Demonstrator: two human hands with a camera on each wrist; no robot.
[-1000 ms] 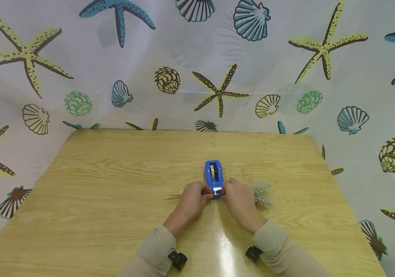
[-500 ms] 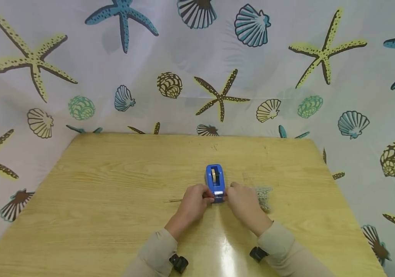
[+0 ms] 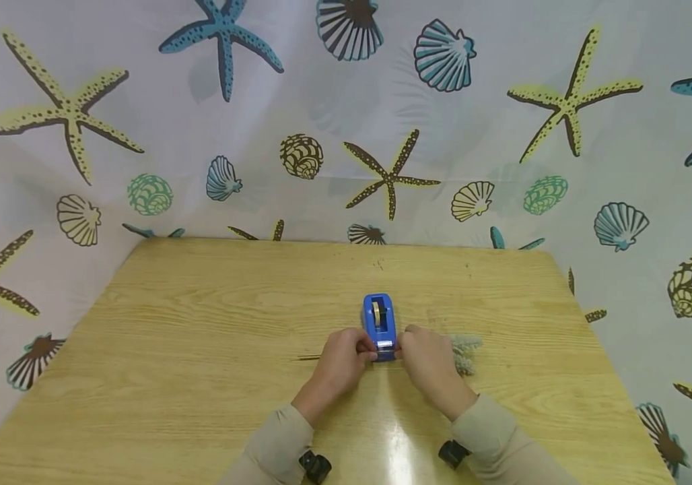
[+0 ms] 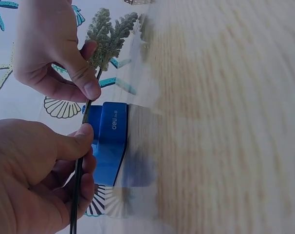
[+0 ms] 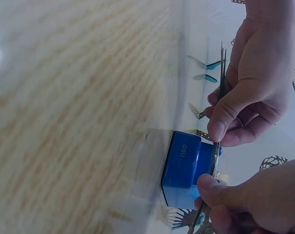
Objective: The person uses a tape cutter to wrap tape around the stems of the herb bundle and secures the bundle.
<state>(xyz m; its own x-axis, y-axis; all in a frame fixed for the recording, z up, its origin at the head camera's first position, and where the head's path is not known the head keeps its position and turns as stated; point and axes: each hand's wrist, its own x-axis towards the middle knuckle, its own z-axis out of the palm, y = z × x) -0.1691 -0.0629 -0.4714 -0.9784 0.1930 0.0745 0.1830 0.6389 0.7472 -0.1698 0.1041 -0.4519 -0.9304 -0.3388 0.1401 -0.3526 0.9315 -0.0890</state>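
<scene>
A thin bundle of dark stems with fuzzy grey-green heads (image 4: 111, 34), like dried or artificial flower sprigs, lies crosswise over the front end of a blue tape dispenser (image 3: 379, 316). My left hand (image 3: 340, 357) pinches the stems (image 4: 76, 195) on the left of the dispenser, thumb on top and fingers curled beneath. On the other side, my right hand (image 3: 433, 367) pinches the same bundle nearer the heads. Between the two thumbs the stems run close along the dispenser's cutting end. In the dispenser's well sits a roll of tape (image 3: 376, 314).
A wood-grain table (image 3: 200, 323) carries the dispenser. Behind and beside it hangs a white cloth (image 3: 322, 101) printed with starfish and shells. Small black devices are strapped at both wrists, over beige sleeves (image 3: 485, 431).
The head view has tilted, so everything sits slightly lower in it. Both hands keep their pinch at the dispenser's front, and the stem ends on the left look drawn closer together.
</scene>
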